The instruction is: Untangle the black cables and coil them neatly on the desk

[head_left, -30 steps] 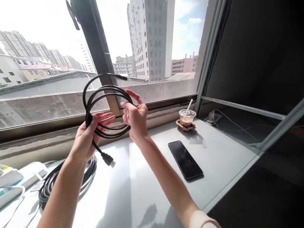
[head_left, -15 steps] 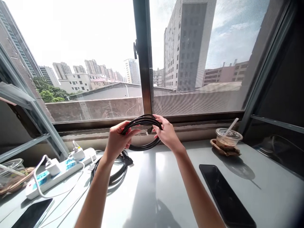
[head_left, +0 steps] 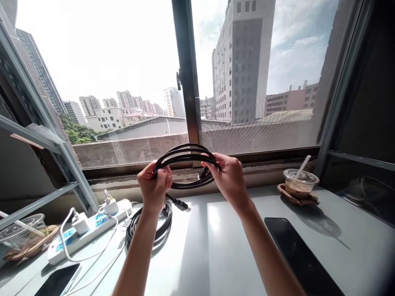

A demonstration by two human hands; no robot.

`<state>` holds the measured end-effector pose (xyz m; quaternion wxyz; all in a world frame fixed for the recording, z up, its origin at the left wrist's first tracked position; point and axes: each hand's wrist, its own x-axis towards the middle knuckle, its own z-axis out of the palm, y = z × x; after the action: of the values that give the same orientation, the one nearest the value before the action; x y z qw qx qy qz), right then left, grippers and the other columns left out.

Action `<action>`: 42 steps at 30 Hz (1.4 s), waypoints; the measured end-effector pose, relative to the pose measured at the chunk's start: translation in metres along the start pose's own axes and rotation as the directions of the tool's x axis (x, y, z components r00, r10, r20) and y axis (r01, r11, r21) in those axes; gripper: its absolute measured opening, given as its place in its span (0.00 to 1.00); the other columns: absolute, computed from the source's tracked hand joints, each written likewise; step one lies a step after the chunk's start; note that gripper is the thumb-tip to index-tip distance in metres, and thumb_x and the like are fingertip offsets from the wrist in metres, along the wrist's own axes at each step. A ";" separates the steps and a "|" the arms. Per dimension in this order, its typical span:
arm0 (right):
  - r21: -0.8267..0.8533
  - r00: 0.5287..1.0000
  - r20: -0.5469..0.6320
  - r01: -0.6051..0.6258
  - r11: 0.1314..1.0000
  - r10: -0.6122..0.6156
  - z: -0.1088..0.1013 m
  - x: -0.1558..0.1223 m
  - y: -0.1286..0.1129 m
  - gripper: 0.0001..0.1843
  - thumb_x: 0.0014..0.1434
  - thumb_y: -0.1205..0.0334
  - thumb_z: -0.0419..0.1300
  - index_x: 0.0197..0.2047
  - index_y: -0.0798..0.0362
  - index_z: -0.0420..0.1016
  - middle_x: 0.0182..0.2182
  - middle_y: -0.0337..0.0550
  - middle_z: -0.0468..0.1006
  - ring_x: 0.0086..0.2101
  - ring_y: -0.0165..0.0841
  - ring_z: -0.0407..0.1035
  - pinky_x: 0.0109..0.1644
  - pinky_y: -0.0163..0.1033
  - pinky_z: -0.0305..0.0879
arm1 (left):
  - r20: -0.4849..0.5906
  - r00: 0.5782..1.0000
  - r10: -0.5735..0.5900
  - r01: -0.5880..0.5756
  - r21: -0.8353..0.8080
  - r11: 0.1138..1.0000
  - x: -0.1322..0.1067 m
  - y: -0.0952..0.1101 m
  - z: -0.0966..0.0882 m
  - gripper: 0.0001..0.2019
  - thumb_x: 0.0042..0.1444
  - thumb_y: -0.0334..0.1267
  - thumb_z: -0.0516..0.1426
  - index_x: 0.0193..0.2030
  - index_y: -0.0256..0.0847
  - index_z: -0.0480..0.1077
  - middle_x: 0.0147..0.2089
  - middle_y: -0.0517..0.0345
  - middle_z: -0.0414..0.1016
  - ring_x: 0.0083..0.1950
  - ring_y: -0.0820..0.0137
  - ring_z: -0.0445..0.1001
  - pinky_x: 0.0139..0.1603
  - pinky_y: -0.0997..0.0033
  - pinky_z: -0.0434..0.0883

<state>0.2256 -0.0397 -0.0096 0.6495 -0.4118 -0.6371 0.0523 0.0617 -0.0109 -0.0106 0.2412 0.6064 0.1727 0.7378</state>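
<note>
Between both hands a coiled black cable [head_left: 188, 157] is held up above the table, in front of the window sill. My left hand [head_left: 154, 181] is closed around the left side of the loops. On the right side, my right hand [head_left: 227, 172] pinches the same loops with thumb and fingers. A dark plug end of the cable hangs inside the coil near the right fingers. Below my left wrist lies a second black cable coil [head_left: 166, 228] on the table, partly covered by my forearm, with its black connector [head_left: 180, 204] sticking out to the right.
A white power strip [head_left: 89, 234] with chargers and white cords lies at left, beside a phone [head_left: 58, 281] and a plastic cup [head_left: 23, 232]. At right are a larger black phone [head_left: 304, 259] and a lidded drink cup [head_left: 299, 183] in a cardboard holder. The window frame [head_left: 185, 61] stands behind.
The hands have moved slightly apart and the held loops are spread wider. My left thumb has folded in from its stretched-out position. The whole view has tilted and shifted a little.
</note>
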 end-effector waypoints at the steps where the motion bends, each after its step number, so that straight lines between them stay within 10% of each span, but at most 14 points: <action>1: 0.031 0.999 -0.033 0.014 0.999 -0.012 -0.001 -0.001 -0.006 0.15 0.57 0.52 0.58 0.30 0.56 0.76 0.23 0.42 0.76 0.24 0.29 0.69 0.30 0.32 0.60 | 0.006 1.000 0.006 -0.006 -0.013 1.000 0.000 0.002 0.001 0.20 0.48 0.56 0.59 0.22 0.40 0.64 0.14 0.69 0.58 0.12 0.82 0.49 0.12 0.76 0.48; 8: 0.486 0.978 0.208 -0.107 0.868 0.004 -0.007 -0.014 -0.042 0.12 0.58 0.57 0.57 0.32 0.56 0.77 0.20 0.39 0.76 0.23 0.28 0.70 0.28 0.31 0.66 | 0.037 0.993 -0.110 0.113 -0.078 0.991 0.001 0.007 0.002 0.26 0.46 0.63 0.55 0.19 0.40 0.60 0.10 0.69 0.52 0.10 0.81 0.50 0.11 0.77 0.46; 14: 0.323 0.724 0.690 -0.287 0.902 -0.017 -0.028 -0.027 -0.058 0.16 0.61 0.55 0.54 0.33 0.57 0.77 0.17 0.39 0.74 0.20 0.28 0.70 0.22 0.30 0.64 | 0.152 0.972 -0.180 0.171 0.066 0.983 0.000 -0.002 -0.003 0.25 0.51 0.63 0.52 0.22 0.41 0.61 0.09 0.69 0.52 0.08 0.78 0.53 0.09 0.75 0.48; 19: 0.080 0.942 0.333 -0.073 0.994 0.042 -0.020 -0.023 -0.041 0.24 0.56 0.59 0.60 0.56 0.53 0.68 0.27 0.38 0.77 0.19 0.27 0.70 0.22 0.30 0.66 | 0.151 0.963 -0.224 0.211 0.094 0.973 0.000 -0.015 -0.005 0.22 0.52 0.59 0.54 0.23 0.41 0.59 0.10 0.71 0.54 0.08 0.81 0.48 0.09 0.78 0.44; 22: -0.044 0.986 0.166 0.018 0.999 -0.010 -0.011 -0.016 -0.024 0.25 0.57 0.57 0.60 0.57 0.51 0.68 0.37 0.42 0.77 0.18 0.23 0.68 0.23 0.31 0.67 | 0.117 0.951 -0.285 0.266 0.155 0.952 0.000 -0.014 -0.005 0.22 0.52 0.56 0.56 0.22 0.40 0.57 0.10 0.71 0.54 0.09 0.82 0.49 0.09 0.79 0.44; 31: -0.104 0.983 0.174 0.086 0.991 -0.067 0.005 -0.010 0.003 0.21 0.62 0.52 0.53 0.55 0.52 0.71 0.32 0.41 0.77 0.16 0.22 0.63 0.23 0.31 0.60 | 0.269 0.813 -0.516 0.464 0.236 0.854 0.006 -0.020 -0.011 0.26 0.54 0.58 0.53 0.17 0.40 0.51 0.10 0.68 0.52 0.08 0.80 0.54 0.10 0.79 0.48; 35: -0.281 0.972 0.211 -0.037 0.959 0.099 0.019 -0.005 0.036 0.23 0.65 0.51 0.47 0.37 0.57 0.78 0.19 0.40 0.72 0.18 0.27 0.65 0.26 0.32 0.56 | 0.275 0.712 -0.646 0.492 0.460 0.739 0.004 -0.047 -0.016 0.25 0.51 0.59 0.54 0.18 0.40 0.56 0.11 0.65 0.58 0.10 0.76 0.60 0.11 0.78 0.55; 42: -0.597 0.841 0.344 -0.148 0.789 0.418 0.020 -0.003 0.078 0.25 0.66 0.47 0.43 0.34 0.53 0.76 0.29 0.43 0.76 0.32 0.31 0.70 0.33 0.32 0.55 | 0.241 0.610 -0.755 0.428 0.701 0.570 -0.012 -0.091 -0.011 0.28 0.48 0.63 0.52 0.16 0.41 0.52 0.10 0.66 0.53 0.10 0.79 0.52 0.11 0.77 0.48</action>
<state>0.2434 0.0190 -0.0616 0.3188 -0.6489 -0.6880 0.0632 0.0658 0.0574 -0.0726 0.3245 0.7230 0.5174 0.3228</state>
